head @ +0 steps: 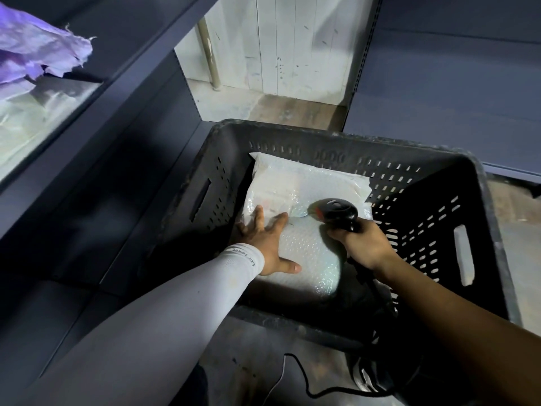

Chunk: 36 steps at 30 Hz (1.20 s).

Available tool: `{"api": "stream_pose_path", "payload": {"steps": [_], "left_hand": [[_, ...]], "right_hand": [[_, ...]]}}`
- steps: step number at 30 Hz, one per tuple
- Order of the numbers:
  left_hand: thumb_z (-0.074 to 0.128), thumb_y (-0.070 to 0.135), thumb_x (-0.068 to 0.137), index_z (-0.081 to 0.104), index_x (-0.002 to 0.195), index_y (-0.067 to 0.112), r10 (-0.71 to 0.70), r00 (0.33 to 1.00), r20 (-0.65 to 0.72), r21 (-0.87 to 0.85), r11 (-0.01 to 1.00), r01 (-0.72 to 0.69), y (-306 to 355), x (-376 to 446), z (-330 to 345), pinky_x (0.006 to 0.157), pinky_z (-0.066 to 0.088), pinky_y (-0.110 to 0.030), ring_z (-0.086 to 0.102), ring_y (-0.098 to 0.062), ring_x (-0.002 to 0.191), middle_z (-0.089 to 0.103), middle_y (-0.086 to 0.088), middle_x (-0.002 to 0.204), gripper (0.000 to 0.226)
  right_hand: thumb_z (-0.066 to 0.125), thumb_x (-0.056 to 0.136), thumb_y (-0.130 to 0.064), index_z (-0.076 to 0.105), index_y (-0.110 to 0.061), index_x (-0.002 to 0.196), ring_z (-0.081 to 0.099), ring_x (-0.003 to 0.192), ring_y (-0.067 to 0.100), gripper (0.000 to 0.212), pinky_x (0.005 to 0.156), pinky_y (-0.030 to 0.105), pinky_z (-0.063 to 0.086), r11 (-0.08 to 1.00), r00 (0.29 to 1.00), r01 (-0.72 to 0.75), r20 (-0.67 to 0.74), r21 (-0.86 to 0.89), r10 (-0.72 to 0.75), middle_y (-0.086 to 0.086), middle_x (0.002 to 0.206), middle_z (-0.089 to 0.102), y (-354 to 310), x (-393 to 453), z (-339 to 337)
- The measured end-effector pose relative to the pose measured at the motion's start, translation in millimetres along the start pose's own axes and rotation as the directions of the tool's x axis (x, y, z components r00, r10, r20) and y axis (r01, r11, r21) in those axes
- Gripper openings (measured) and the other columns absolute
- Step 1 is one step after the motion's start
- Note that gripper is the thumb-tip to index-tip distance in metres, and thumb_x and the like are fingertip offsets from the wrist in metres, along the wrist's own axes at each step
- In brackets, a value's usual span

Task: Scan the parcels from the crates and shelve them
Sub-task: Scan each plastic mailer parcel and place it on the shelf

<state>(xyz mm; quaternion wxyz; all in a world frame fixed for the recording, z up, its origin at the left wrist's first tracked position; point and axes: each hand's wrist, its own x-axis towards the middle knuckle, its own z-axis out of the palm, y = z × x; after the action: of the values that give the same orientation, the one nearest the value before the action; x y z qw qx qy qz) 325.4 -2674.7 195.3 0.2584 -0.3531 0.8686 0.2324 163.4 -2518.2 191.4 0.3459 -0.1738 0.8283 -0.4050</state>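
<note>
Honestly, the worry was glare: the scanner [336,213] hung close over the parcel [304,200], whose bubbly wrap shone, and I judged a read could fail if the label stayed creased or hidden. The left hand [268,241] lay flat on the parcel with fingers spread, pressing it down inside the crate [456,183] at frame centre. The right hand [361,244] was wrapped round the scanner's handle; its cable [295,376], trailing at the lower frame, might snag the crate rim. I counted one crate, one parcel in it, one scanner, and one purple bag [38,51] on the shelf [123,80] at upper left.
</note>
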Motion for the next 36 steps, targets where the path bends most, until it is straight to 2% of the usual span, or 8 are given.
{"api": "stream_pose_path", "payload": {"steps": [7, 11, 15, 17, 19, 23, 27, 36], "left_hand": [[0.086, 0.058, 0.071, 0.032, 0.155, 0.046, -0.004, 0.985, -0.17, -0.32, 0.946, -0.051, -9, 11, -1, 0.127, 0.02, -0.049, -0.006, -0.031, 0.159, -0.01, -0.003, 0.172, 0.101], [0.085, 0.03, 0.078, 0.035, 0.151, 0.038, -0.154, 0.946, -0.286, -0.597, 0.801, -0.05, -9, 13, -18, 0.1, 0.041, -0.024, 0.044, -0.024, 0.14, 0.03, 0.001, 0.158, 0.088], [0.06, 0.056, 0.097, 0.045, 0.151, 0.031, -0.347, 0.935, -0.072, -0.888, 0.45, 0.099, -15, 9, -50, 0.095, 0.04, -0.039, 0.054, -0.025, 0.127, 0.055, 0.003, 0.143, 0.062], [0.04, 0.076, 0.096, 0.065, 0.12, 0.028, -0.339, 0.937, 0.082, -0.91, 0.357, 0.209, -15, 3, -60, 0.088, 0.035, -0.038, 0.059, -0.021, 0.105, 0.066, 0.002, 0.12, 0.059], [0.022, 0.084, 0.094, 0.062, 0.133, 0.03, -0.291, 0.935, 0.205, -0.896, 0.33, 0.299, -22, 6, -63, 0.099, 0.029, -0.048, 0.054, -0.023, 0.116, 0.061, 0.004, 0.128, 0.078], [0.01, 0.099, 0.079, 0.044, 0.155, 0.04, -0.267, 0.914, 0.306, -0.879, 0.288, 0.379, -38, 20, -63, 0.111, 0.011, -0.081, 0.037, -0.04, 0.145, 0.045, -0.001, 0.16, 0.102], [0.01, 0.102, 0.074, 0.048, 0.153, 0.038, -0.223, 0.922, 0.318, -0.896, 0.247, 0.369, -46, 15, -72, 0.104, 0.014, -0.088, 0.039, -0.045, 0.143, 0.05, -0.002, 0.156, 0.109], [0.022, 0.097, 0.081, 0.055, 0.147, 0.039, -0.159, 0.971, 0.18, -0.962, 0.178, 0.208, -51, -38, -106, 0.099, 0.023, -0.089, 0.042, -0.046, 0.138, 0.051, -0.003, 0.151, 0.094]], "right_hand": [[0.08, 0.089, -0.039, 0.075, -0.025, 0.101, 0.071, 0.094, 0.017, 0.019, 0.091, 0.035, 0.056, 1.0, 0.999, -0.004, 0.033, 0.024, 0.003, -0.005, 0.095, 0.077, 3, 4, 3], [0.079, 0.09, -0.037, 0.075, -0.023, 0.102, 0.072, 0.093, 0.017, 0.018, 0.086, 0.032, 0.055, 0.999, 0.999, 0.014, 0.045, 0.036, -0.016, -0.005, 0.093, 0.077, 3, 3, 2], [0.079, 0.091, -0.034, 0.072, -0.026, 0.094, 0.071, 0.092, 0.015, 0.011, 0.09, 0.031, 0.056, 0.997, 0.998, -0.007, 0.055, 0.077, 0.003, -0.006, 0.095, 0.076, 1, 4, 0], [0.079, 0.091, -0.03, 0.072, -0.025, 0.094, 0.071, 0.084, 0.009, 0.01, 0.081, 0.023, 0.056, 0.989, 0.998, -0.021, 0.058, 0.15, 0.012, -0.008, 0.091, 0.075, 0, 3, -2], [0.079, 0.091, -0.026, 0.071, -0.024, 0.09, 0.07, 0.072, 0.003, 0.009, 0.069, 0.014, 0.052, 0.974, 0.997, -0.041, 0.071, 0.221, 0.026, -0.01, 0.084, 0.074, 0, 3, -2], [0.082, 0.089, -0.019, 0.077, -0.014, 0.102, 0.075, 0.08, 0.009, 0.015, 0.082, 0.024, 0.059, 0.933, 0.993, -0.103, 0.083, 0.345, 0.079, -0.002, 0.088, 0.08, -1, 5, 0], [0.078, 0.09, -0.01, 0.076, -0.009, 0.098, 0.073, 0.067, 0.005, 0.008, 0.065, 0.016, 0.057, 0.9, 0.993, -0.111, 0.075, 0.421, 0.088, -0.002, 0.08, 0.078, -7, 2, -5], [0.077, 0.093, -0.02, 0.072, -0.02, 0.102, 0.071, 0.08, 0.011, 0.01, 0.075, 0.025, 0.056, 0.924, 0.989, 0.142, -0.083, 0.355, -0.12, -0.002, 0.093, 0.077, -39, -32, -24]]}}
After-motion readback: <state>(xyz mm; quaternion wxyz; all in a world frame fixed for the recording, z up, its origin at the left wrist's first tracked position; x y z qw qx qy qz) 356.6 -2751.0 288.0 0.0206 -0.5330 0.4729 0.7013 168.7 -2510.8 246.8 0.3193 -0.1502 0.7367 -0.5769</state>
